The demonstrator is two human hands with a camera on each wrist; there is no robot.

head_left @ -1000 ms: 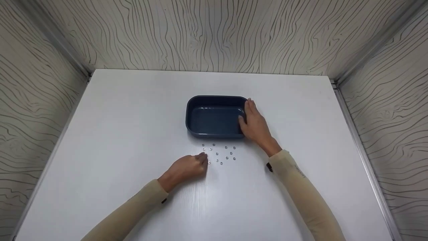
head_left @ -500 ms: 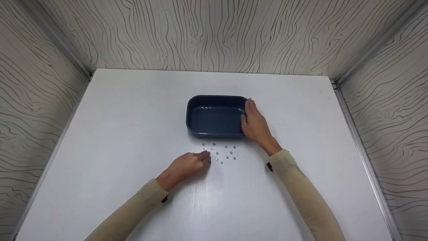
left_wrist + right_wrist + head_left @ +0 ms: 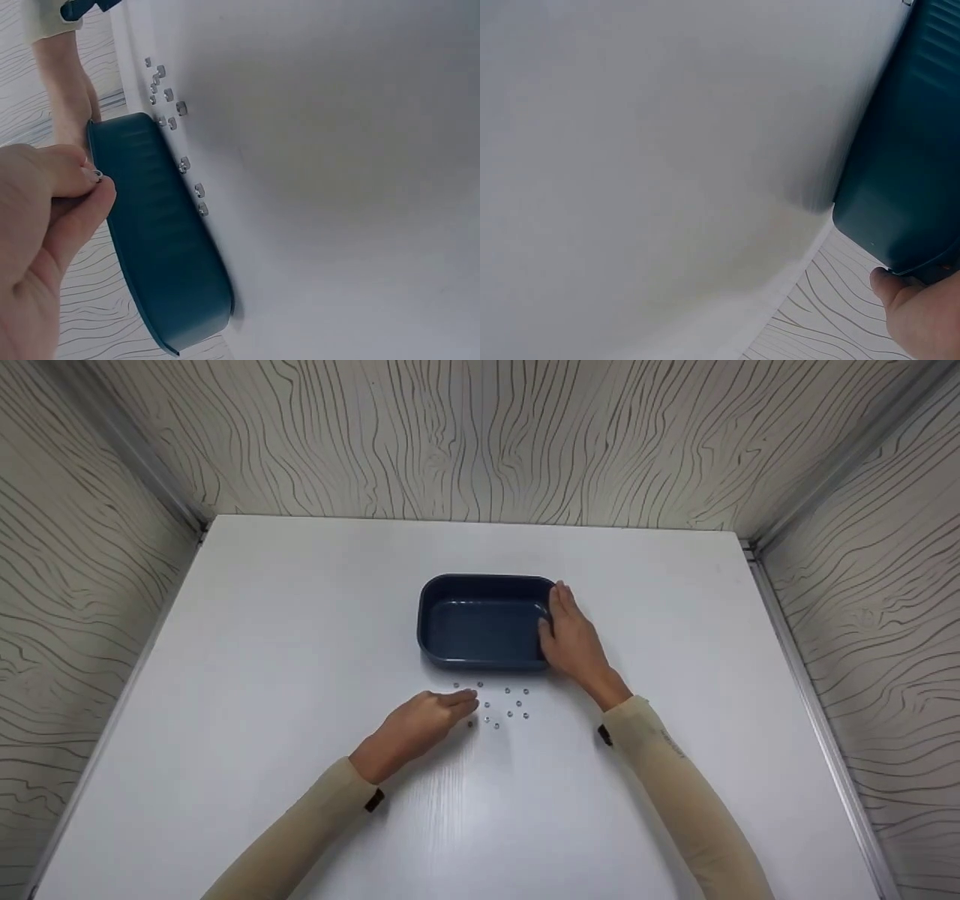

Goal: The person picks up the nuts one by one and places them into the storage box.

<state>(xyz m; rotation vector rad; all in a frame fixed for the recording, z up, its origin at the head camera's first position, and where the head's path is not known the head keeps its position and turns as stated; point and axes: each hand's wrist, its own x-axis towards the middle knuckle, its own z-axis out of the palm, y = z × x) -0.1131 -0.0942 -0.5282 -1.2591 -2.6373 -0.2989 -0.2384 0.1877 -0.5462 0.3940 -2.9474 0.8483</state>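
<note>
My left hand (image 3: 420, 727) is raised over the white table, just in front of a dark blue rectangular tray (image 3: 480, 664). In the left wrist view, its thumb and finger pinch one small silver nut (image 3: 95, 175). Several more nuts (image 3: 518, 703) lie scattered on the table along the tray's near side, and my left hand may cover some of them. At the tray's right end, my right hand (image 3: 576, 645) holds the wall, thumb over the rim and fingers along the outside. Only part of this hand (image 3: 930, 315) shows in the right wrist view.
Around the tray stretches the white tabletop (image 3: 300, 622). Wood-patterned panels (image 3: 480, 442) stand behind it and at both sides, with metal rails (image 3: 817, 712) along the side edges.
My left hand has shifted slightly right and forward, towards the tray, its fingertips now above the nuts nearest the tray. My right hand and the tray stay in place.
</note>
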